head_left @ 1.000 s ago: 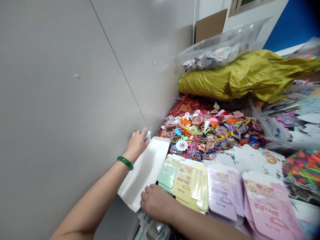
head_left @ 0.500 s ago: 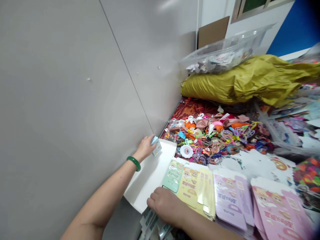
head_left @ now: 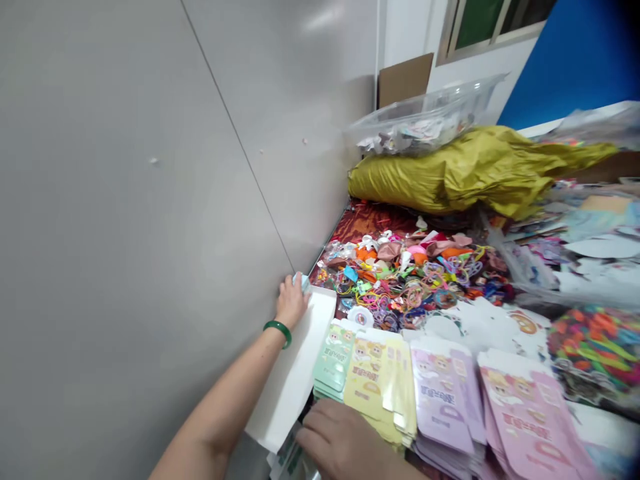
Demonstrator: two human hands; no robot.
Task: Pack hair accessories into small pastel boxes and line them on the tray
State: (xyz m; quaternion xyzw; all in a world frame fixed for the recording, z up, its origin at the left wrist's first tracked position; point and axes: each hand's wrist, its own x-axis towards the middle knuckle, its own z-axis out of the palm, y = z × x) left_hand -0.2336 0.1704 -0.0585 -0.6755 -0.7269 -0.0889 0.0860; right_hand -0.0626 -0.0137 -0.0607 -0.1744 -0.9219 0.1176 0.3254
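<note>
My left hand (head_left: pixel 291 301), with a green bangle (head_left: pixel 279 331) on the wrist, is closed round a small light-blue box (head_left: pixel 302 281) and holds it against the grey wall at the far end of a white tray (head_left: pixel 300 363). My right hand (head_left: pixel 336 442) lies at the bottom edge, fingers curled over flat printed packets beside the tray's near corner. Stacks of flat cartons lie to its right: green (head_left: pixel 333 353), yellow (head_left: pixel 373 373), lilac (head_left: pixel 440 393) and pink (head_left: pixel 530 413).
A heap of bright hair ties and small toys (head_left: pixel 415 273) covers the table beyond the cartons. Behind it lies a gold-yellow bag (head_left: pixel 475 170) with a clear plastic tub (head_left: pixel 425 123) on top. The grey wall (head_left: pixel 150 200) closes off the left side.
My left hand has carried the small blue box back to the wall at the tray's far end. My right hand has slid nearer to me, to the frame's bottom edge. The camera shifted slightly.
</note>
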